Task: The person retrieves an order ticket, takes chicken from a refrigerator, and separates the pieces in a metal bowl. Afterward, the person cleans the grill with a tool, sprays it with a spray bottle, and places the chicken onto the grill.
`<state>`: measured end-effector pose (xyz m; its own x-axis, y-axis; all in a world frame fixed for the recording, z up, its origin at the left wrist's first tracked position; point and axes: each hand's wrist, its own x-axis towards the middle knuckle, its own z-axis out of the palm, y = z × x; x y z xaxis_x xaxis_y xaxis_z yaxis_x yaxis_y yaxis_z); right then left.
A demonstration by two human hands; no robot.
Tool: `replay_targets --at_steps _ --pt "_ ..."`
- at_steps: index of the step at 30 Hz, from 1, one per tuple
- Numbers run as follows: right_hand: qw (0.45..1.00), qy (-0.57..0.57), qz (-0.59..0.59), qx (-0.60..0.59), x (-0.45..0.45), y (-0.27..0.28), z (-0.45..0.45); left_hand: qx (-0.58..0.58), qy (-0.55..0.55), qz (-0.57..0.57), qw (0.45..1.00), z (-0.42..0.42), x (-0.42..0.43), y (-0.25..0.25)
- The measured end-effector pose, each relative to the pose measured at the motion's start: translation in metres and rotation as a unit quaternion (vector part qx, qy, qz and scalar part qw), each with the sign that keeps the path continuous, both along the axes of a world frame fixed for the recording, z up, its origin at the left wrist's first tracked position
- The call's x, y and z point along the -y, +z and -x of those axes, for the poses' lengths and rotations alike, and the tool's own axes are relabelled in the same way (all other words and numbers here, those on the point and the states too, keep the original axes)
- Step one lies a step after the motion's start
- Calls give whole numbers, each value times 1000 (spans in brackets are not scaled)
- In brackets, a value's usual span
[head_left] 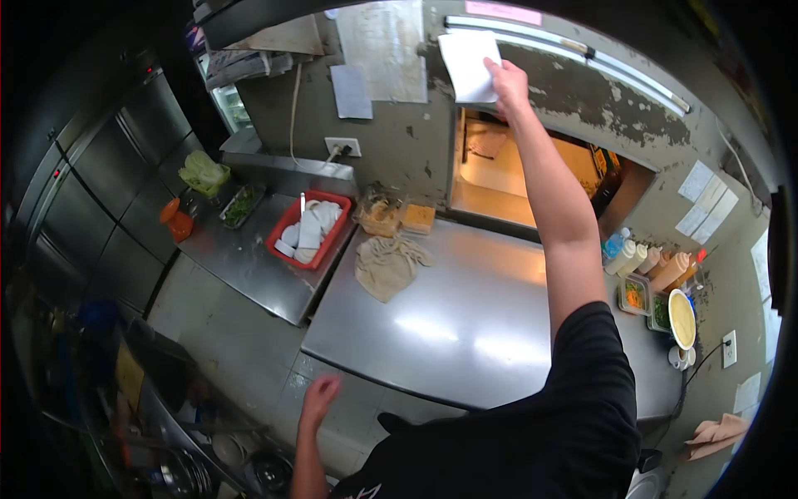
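Observation:
My right hand (509, 83) is stretched up to the wall above the lit pass-through opening (490, 179), its fingers closed on a white sheet of paper (468, 65). The sheet's top edge lies close to a long metal rail (532, 50) fixed to the wall; whether it touches the rail I cannot tell. Low at my side, over the floor in front of the steel table (449, 308), hangs my left hand (319, 397). It looks loosely open and slightly blurred, with nothing visible in it.
A beige cloth (386, 266), a clear container (381, 214) and a stack of square orange slices (417, 219) sit on the table's left. Farther left is a red basket (274, 241) of white items. Squeeze bottles (672, 270) and a bowl (682, 318) stand right.

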<state>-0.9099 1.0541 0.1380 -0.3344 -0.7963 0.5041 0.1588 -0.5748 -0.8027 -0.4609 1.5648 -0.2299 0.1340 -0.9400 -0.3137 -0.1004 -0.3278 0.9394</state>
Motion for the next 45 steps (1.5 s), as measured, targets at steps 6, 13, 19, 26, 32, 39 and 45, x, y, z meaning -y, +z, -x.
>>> replay_targets --at_steps 6,13,19,26,32,39,45 --pt "974 -193 -63 106 71 -7 -1 -127 275 -81 949 -176 -166 -45" --pt "968 -202 -55 142 97 19 44 48 160 -80 983 -314 -106 -47" --pt "705 -633 -85 -310 61 -56 15 26 157 -106 982 -374 -25 -33" --pt "771 -440 148 -437 -24 -224 -375 394 -209 -112 888 -461 -179 -192" --pt "894 123 60 -426 -107 -266 -755 -116 164 -557 806 -486 -224 -147" --pt "525 695 155 -466 -154 -347 -1064 -313 327 -345 822 -610 -148 -204" --pt "334 700 122 -620 -138 -346 -1241 -199 312 -350 861 -797 -29 -214"
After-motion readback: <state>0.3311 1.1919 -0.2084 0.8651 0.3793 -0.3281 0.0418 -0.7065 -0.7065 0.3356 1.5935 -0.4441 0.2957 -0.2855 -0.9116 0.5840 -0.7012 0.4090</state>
